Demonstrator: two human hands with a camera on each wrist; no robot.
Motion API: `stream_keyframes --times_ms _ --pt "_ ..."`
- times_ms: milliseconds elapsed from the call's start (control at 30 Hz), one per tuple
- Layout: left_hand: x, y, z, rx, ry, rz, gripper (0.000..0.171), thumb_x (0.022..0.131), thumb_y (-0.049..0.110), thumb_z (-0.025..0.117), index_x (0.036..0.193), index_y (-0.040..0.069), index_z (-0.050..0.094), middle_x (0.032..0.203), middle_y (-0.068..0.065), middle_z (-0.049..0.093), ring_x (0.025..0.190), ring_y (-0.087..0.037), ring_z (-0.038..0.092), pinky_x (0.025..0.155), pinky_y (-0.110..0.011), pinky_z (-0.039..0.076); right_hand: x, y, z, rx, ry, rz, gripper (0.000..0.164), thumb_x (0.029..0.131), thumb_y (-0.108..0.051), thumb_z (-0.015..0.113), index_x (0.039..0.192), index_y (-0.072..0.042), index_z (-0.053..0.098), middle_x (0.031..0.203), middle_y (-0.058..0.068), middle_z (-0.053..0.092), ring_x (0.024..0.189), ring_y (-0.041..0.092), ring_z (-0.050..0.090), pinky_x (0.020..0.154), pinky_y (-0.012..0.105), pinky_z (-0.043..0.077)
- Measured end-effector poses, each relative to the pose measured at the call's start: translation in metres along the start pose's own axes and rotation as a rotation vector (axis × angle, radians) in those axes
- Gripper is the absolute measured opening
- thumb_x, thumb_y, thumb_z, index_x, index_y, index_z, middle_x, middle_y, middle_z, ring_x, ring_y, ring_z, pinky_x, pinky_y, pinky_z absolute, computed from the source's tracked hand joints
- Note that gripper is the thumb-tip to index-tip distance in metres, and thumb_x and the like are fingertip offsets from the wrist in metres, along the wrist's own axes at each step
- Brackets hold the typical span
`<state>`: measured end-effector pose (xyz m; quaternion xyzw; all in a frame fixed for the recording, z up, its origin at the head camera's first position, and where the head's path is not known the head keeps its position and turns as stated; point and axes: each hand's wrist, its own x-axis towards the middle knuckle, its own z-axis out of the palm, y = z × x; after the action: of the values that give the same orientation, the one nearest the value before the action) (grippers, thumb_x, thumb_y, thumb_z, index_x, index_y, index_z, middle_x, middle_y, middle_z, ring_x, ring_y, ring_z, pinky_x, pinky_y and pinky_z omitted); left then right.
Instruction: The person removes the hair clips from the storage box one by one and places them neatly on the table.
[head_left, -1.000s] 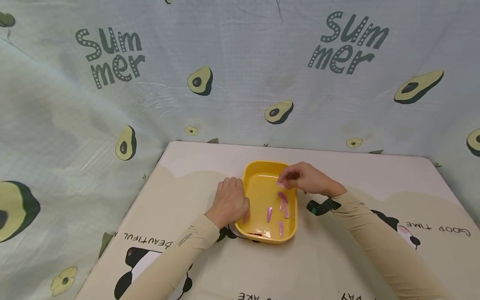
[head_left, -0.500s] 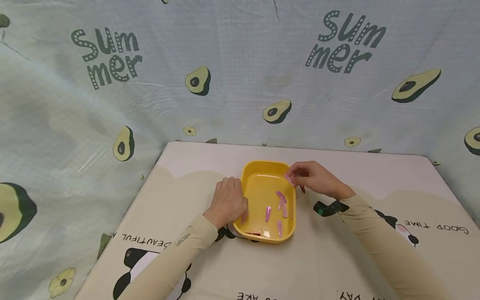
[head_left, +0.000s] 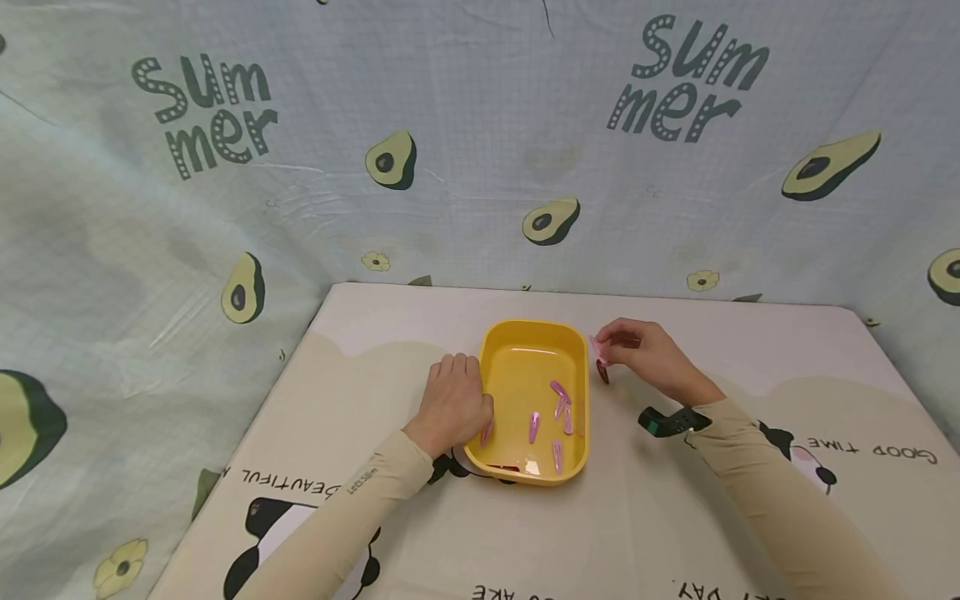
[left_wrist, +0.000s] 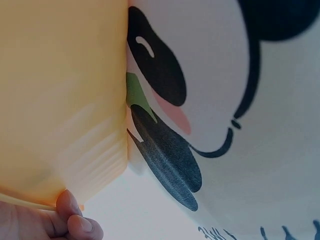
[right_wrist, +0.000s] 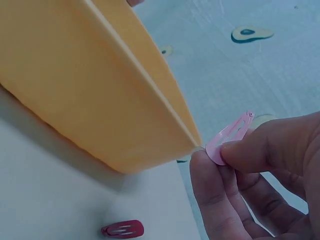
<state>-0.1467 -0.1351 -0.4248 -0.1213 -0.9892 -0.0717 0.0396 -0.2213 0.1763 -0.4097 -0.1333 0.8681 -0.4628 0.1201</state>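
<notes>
My left hand (head_left: 455,402) grips the left rim of a yellow plastic tray (head_left: 534,331); in the left wrist view its fingertips (left_wrist: 75,210) curl at the tray's edge. Between thumb and fingers, my right hand (head_left: 648,354) pinches a light pink snap hair clip (right_wrist: 227,140), just outside the tray's right rim. A dark red hair clip (right_wrist: 123,229) lies on the table below that hand. Inside the tray are several pink hair clips (head_left: 534,427), mostly on its right side, plus a red clip (head_left: 504,467) at the near end. One more pink clip (head_left: 487,432) shows beside my left hand.
The table is covered by a cream cloth (head_left: 600,533) printed with pandas and lettering. Behind it and to the left hangs a pale curtain (head_left: 465,100) with avocado prints. A dark device (head_left: 663,422) is strapped to my right wrist.
My right hand has carried the light pink hair clip from above the tray rightward over its rim to the outside. The left hand keeps its grip on the tray.
</notes>
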Motion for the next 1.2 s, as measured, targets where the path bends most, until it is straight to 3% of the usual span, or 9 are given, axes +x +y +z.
stream_keyframes --times_ms 267,767,1033,1200 --pt "0.001 0.000 0.002 -0.003 -0.004 0.000 0.019 0.092 0.022 0.048 0.094 0.003 0.049 0.083 -0.007 0.043 0.081 -0.024 0.036 0.079 -0.036 0.032 -0.005 0.008 -0.002 0.069 0.023 0.028 0.027 0.102 -0.019 0.062 0.124 -0.004 0.064 0.128 0.018 0.067 0.106 0.028 0.070 0.104 0.048 0.054" --pt "0.003 -0.001 0.005 -0.008 -0.016 -0.017 0.018 0.092 0.021 0.049 0.095 0.003 0.049 0.083 -0.007 0.042 0.081 -0.024 0.036 0.079 -0.036 0.031 -0.007 0.026 -0.003 0.130 0.061 0.053 0.029 0.100 -0.015 0.062 0.125 -0.001 0.063 0.125 0.022 0.065 0.099 0.015 0.068 0.088 0.020 0.056" --pt "0.002 -0.001 0.005 -0.014 -0.024 -0.021 0.020 0.091 0.022 0.048 0.097 0.003 0.049 0.083 -0.007 0.042 0.082 -0.024 0.036 0.079 -0.036 0.030 -0.011 0.033 -0.003 0.143 0.071 0.063 0.032 0.101 -0.014 0.061 0.128 0.003 0.061 0.128 0.023 0.064 0.098 0.006 0.064 0.088 0.016 0.056" --pt "0.002 0.000 0.004 -0.010 -0.017 -0.015 0.020 0.091 0.021 0.048 0.096 0.003 0.050 0.083 -0.007 0.042 0.082 -0.024 0.036 0.079 -0.036 0.030 -0.011 0.039 -0.002 0.132 0.082 0.088 0.031 0.101 -0.014 0.060 0.128 0.002 0.060 0.126 0.022 0.063 0.099 0.008 0.063 0.087 0.015 0.056"
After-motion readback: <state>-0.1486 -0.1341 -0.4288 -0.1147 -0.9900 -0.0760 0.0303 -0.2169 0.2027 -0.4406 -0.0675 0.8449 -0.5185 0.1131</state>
